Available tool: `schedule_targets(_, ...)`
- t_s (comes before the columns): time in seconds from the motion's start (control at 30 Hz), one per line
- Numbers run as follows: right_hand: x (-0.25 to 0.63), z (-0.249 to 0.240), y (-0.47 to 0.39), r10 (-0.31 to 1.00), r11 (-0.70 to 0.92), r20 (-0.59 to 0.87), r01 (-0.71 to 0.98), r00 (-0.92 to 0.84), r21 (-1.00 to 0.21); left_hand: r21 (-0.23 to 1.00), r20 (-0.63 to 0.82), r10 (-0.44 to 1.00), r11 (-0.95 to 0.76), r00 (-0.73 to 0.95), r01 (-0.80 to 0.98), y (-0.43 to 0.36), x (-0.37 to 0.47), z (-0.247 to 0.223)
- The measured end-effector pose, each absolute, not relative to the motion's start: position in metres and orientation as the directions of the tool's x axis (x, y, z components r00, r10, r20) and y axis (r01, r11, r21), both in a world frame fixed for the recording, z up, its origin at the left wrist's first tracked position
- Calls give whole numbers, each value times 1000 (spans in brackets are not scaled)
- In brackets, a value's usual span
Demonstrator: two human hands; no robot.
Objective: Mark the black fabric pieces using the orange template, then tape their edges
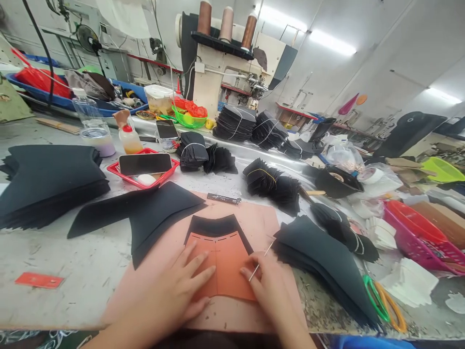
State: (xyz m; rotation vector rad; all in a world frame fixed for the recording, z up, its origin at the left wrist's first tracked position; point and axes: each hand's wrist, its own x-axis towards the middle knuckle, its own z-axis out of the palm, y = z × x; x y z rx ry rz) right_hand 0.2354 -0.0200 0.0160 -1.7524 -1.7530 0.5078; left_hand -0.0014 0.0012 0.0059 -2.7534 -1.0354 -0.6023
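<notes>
An orange template with slots and thin lines lies over a black cut piece, whose upper edge and right side show. My left hand rests on the template's left part, fingers spread. At the template's right edge, my right hand pinches a thin white marking stick, which slants up to the right. Both pieces lie on a pinkish sheet. Left of them are overlapping black pieces; a stack of black pieces sits right of my right hand.
A red basket holds a phone. Another black stack lies at left. Bundled black pieces sit farther back, before a sewing machine. Green-and-orange scissor handles are near the right front edge; a red tag lies left.
</notes>
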Motion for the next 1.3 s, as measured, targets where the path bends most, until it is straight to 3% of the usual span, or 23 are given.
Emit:
schedule_targets(0.23,235,12,-22,979,102,201,828,13,-551,132,486,644,-722,590,680,1,6,1)
schedule_targets(0.5,237,24,-18,966,151,242,959,-91,-240,195,487,662,-718,570,668,2,7,-5)
schedule_targets(0.57,241,29,-13,964,141,257,949,-67,-283,202,501,662,-716,558,668,2,7,-7)
schedule_targets(0.77,237,42,5,942,184,331,754,47,-630,220,494,685,-695,536,685,2,10,-11)
schedule_targets(0.9,215,43,22,983,173,177,639,-58,-749,216,492,682,-698,541,683,2,10,-11)
schedule_targets(1.03,194,36,37,976,207,95,689,-198,-694,199,515,664,-707,542,678,0,9,-11)
schedule_targets(1.17,186,33,43,969,244,115,781,-218,-575,189,520,658,-710,544,679,1,10,-13)
schedule_targets(1.3,185,35,43,968,249,103,805,-230,-539,185,516,658,-710,548,679,2,10,-14)
